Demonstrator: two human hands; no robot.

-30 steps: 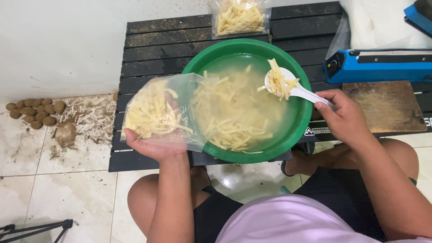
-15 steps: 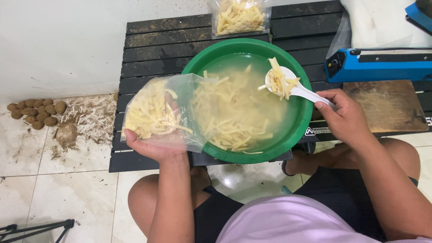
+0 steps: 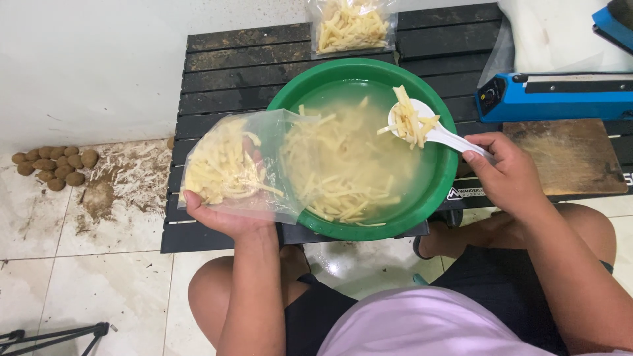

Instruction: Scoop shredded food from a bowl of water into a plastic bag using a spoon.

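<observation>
While the left hand [image 3: 221,214] cradles a clear plastic bag [image 3: 234,165] from below, fingers curled up around its underside and clamped on it, the right hand [image 3: 508,175] holds a white ladle [image 3: 422,128] by its handle, fingers closed around the grip. The ladle bowl sits at about 2 o'clock inside the green basin [image 3: 442,184], raised above the water and loaded with pale potato strips [image 3: 409,118].

Bag status: its mouth faces the basin at the 9 o'clock rim and overlaps that rim; it already carries a good heap of strips, by appearance roughly half full or more.

Basin status: a substantial quantity of cut strips [image 3: 336,171] remains in cloudy water, mostly from centre toward 6 o'clock. Judged from this, filling is under way and well short of finished for the basin as a whole.

A filled bag of strips [image 3: 351,26] lies on the black slatted table [image 3: 224,72] at 12 o'clock from the basin, indicating at least one completed portion. A blue heat sealer [image 3: 560,95] stands at 3 o'clock, with a wooden board [image 3: 567,155] just below it. Whole brown potatoes [image 3: 53,168] and peelings [image 3: 125,181] lie on the tiled floor at 9 o'clock.
</observation>
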